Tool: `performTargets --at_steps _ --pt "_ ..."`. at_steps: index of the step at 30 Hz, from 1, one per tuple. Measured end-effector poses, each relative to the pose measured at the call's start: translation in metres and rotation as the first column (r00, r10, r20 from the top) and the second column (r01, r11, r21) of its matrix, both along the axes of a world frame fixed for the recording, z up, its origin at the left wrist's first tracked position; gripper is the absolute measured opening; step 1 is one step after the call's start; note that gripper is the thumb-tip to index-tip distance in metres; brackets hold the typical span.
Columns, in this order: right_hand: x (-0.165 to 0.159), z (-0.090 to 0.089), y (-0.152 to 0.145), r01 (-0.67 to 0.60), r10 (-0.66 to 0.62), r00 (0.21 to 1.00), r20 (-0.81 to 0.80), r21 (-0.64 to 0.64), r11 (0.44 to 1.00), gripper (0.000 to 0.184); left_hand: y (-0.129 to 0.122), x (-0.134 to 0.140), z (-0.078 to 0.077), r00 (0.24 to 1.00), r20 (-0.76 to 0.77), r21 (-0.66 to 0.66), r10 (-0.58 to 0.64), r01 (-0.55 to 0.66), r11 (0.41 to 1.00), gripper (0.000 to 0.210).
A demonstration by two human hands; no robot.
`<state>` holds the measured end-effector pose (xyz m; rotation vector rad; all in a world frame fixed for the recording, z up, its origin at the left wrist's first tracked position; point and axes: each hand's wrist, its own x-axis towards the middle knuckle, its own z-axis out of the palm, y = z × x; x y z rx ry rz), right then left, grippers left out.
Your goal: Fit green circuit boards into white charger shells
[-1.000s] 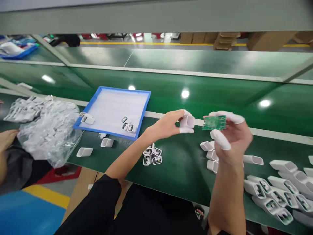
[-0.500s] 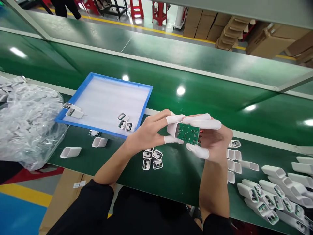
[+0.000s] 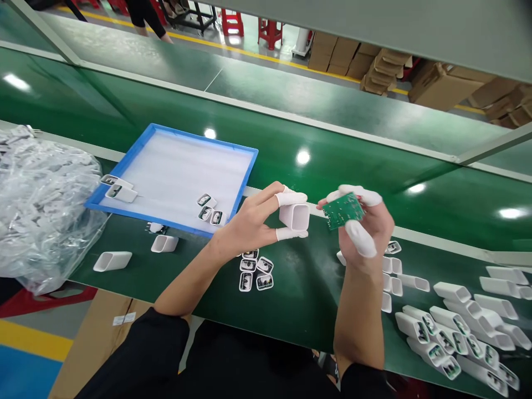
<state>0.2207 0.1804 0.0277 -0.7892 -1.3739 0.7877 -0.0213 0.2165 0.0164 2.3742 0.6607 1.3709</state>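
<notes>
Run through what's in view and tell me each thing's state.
White housing: open end showing
Circuit board: outside that housing
Left hand: gripping that housing
Right hand: pinching that board
Blue tray: holding several housings
Plastic bag: bulging with white parts
Right foreground housings: several contain boards

Circuit board [image 3: 344, 211] in right hand [image 3: 372, 224]: mid-green, speckled pale. Housing [image 3: 286, 216] in left hand [image 3: 247, 221]: plain white. Finger covers [image 3: 361, 238] white; sleeves [image 3: 141, 349] solid black. Tray [image 3: 233, 144], left: bright blue rim, whitish lining. Bag [image 3: 41, 205], far left: clear, white contents showing through. Housings at near right [image 3: 474, 370]: white outside, green and black in several openings. Worktop [image 3: 299, 293] dark green; far panel [image 3: 353, 172] brighter green, spotted with white glare. Beyond: red stools [image 3: 270, 33], brown cartons [image 3: 446, 86], yellow stripe [image 3: 299, 65] on grey floor. Near-left floor [image 3: 25, 371]: blue, banded yellow.
</notes>
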Motion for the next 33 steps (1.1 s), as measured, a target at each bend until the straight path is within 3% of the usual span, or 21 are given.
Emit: performTargets --at_steps 2,4,6,8,12,15,19,22,24,27,30,33 --pt "0.004 -0.001 0.002 -0.046 0.055 0.997 0.045 -0.186 0.981 0.044 0.002 0.001 -0.003 1.000 0.021 0.068 0.003 -0.004 0.998 0.065" --pt "0.004 -0.003 0.004 -0.115 0.138 0.990 0.042 -0.352 0.929 0.050 0.005 0.003 -0.009 0.999 0.040 0.127 -0.035 0.029 0.992 0.064" --pt "-0.001 -0.005 0.005 -0.172 0.181 0.983 -0.023 -0.441 0.881 0.052 0.007 0.007 -0.016 0.994 0.050 0.149 -0.101 0.093 0.985 0.063" --pt "-0.009 -0.007 0.003 -0.175 0.166 0.984 -0.061 -0.463 0.869 0.049 0.008 0.013 -0.025 0.987 0.063 0.142 -0.148 0.138 0.980 0.060" --pt "-0.016 -0.008 -0.005 -0.116 0.116 0.993 -0.022 -0.346 0.931 0.044 0.004 0.027 -0.042 0.953 0.266 0.074 -0.143 0.128 0.989 0.060" --pt "-0.008 -0.006 -0.010 -0.134 0.158 0.984 0.083 -0.243 0.961 0.049 -0.001 0.036 -0.046 0.870 0.482 -0.138 -0.102 0.190 0.972 0.062" --pt "0.000 -0.006 -0.011 -0.150 0.180 0.971 0.156 -0.185 0.971 0.055 -0.008 0.042 -0.039 0.816 0.578 -0.476 0.006 0.331 0.815 0.065" --pt "-0.004 -0.008 -0.009 -0.230 0.263 0.956 0.131 -0.226 0.947 0.072 -0.007 0.042 -0.034 0.790 0.605 -0.593 0.100 0.363 0.719 0.071" --pt "-0.006 -0.009 -0.006 -0.168 0.211 0.962 0.174 -0.233 0.958 0.070 -0.004 0.040 -0.033 0.788 0.605 -0.621 0.116 0.375 0.689 0.072" --pt "-0.004 -0.010 -0.001 0.002 0.031 0.968 0.248 -0.131 0.991 0.056 0.001 0.036 -0.031 0.819 0.567 -0.648 0.084 0.382 0.659 0.066" --pt "0.002 -0.005 0.002 0.118 -0.119 0.970 0.214 0.015 0.993 0.053 0.004 0.030 -0.028 0.846 0.532 -0.574 -0.015 0.373 0.729 0.058" --pt "0.003 0.000 0.002 0.125 -0.138 0.983 0.124 0.105 0.987 0.053 0.007 0.025 -0.024 0.879 0.462 -0.420 -0.114 0.330 0.845 0.056"
